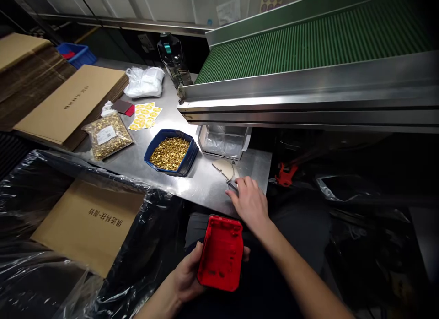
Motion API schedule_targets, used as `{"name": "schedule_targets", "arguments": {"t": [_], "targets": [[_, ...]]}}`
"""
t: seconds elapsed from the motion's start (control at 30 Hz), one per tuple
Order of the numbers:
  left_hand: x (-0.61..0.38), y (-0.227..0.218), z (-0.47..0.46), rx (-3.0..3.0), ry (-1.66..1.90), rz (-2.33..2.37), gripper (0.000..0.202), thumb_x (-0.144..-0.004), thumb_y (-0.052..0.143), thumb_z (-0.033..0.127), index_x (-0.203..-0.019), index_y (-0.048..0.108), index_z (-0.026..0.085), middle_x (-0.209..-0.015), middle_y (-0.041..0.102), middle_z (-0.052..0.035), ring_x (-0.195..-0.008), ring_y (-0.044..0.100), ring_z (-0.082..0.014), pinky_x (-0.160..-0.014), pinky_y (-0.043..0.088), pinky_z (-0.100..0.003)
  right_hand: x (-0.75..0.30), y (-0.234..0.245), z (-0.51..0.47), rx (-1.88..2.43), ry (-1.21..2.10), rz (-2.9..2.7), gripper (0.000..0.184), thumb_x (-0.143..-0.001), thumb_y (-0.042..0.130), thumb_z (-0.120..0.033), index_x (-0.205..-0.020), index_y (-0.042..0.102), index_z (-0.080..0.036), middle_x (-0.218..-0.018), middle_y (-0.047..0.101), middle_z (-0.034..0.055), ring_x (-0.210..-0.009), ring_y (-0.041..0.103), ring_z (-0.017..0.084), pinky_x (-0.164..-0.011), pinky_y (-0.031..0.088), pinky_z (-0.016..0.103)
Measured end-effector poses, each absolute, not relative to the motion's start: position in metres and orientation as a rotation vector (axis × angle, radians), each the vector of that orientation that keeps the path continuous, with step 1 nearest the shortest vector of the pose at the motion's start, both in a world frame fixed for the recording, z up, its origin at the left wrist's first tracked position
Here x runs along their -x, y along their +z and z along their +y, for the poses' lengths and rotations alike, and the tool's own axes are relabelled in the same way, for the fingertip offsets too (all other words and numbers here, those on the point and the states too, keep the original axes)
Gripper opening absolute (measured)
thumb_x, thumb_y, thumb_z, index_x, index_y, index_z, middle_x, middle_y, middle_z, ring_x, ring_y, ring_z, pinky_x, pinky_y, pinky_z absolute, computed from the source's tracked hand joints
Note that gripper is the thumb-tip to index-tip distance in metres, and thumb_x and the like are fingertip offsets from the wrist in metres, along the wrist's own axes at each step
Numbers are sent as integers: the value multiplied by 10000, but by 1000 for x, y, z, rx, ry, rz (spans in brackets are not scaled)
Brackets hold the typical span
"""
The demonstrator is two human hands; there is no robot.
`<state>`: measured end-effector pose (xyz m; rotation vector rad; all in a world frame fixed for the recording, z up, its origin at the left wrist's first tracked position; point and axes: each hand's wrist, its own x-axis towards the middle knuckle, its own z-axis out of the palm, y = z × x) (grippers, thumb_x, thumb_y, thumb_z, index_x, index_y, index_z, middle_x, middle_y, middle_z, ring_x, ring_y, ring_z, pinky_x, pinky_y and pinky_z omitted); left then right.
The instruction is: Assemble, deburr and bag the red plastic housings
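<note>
My left hand (187, 275) is wrapped round a red plastic housing (221, 252), held over my lap with its ribbed inner side facing up. My right hand (250, 202) rests at the near edge of the steel table (202, 184), fingers curled on a small metal tool (231, 186) that I cannot make out clearly. A blue tray (152, 149) full of small brass parts (169, 153) stands just left of that hand. A pale flat piece (223, 168) lies beyond the fingers.
A clear bag of brass parts (108, 136), a yellow sticker sheet (146, 115), flat cardboard (68, 104), a white bag (144, 81) and a dark bottle (173, 58) lie on the table. A green conveyor (308, 44) overhangs at right. A plastic-lined carton (89, 223) is at left.
</note>
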<state>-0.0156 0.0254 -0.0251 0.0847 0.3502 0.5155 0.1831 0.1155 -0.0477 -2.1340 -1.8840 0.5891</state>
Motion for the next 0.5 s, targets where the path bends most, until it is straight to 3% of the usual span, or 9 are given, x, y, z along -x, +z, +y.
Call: {"name": "schedule_targets", "arguments": {"t": [0.1,0.23,0.33,0.4,0.5], "targets": [[15,-20,23,-166,530,365,876,-790,718,663,-1417,543,77,-1442,544,-265,-1315,554,-374,-1053,457,-434,-169,-62,122,2159,468,-1955,151,-931,632,-271,-1027,638,-154,-1057,630,148,-1038,556,313,-863,451,410],[13,-16,21,-163,508,325,1003,-683,842,595,-1510,415,221,-1311,632,-210,-1203,626,-438,-995,459,-541,-166,-60,105,2104,422,-2024,169,-973,553,-265,-1107,613,-182,-1152,625,120,-1083,571,277,-913,433,379],[11,-16,22,-142,515,325,1144,-664,864,536,-1579,227,280,-1281,647,-198,-1240,594,-458,-1045,370,-620,-169,-58,86,2090,476,-2053,216,-1009,492,-308,-1169,585,-197,-1068,662,79,-917,648,221,-768,449,313],[10,-16,23,-156,535,328,1171,-678,847,530,-1591,172,242,-1260,659,-216,-1260,581,-446,-1085,309,-631,-169,-59,78,2108,537,-2076,152,-979,534,-276,-1081,608,-192,-913,675,56,-758,661,205,-633,408,295],[8,-17,26,-175,532,322,1147,-708,812,533,-1589,166,184,-1246,663,-243,-1274,570,-436,-1092,299,-621,-168,-61,74,2139,626,-2056,76,-935,575,-238,-980,612,-188,-821,676,46,-672,664,208,-558,355,285]]}}
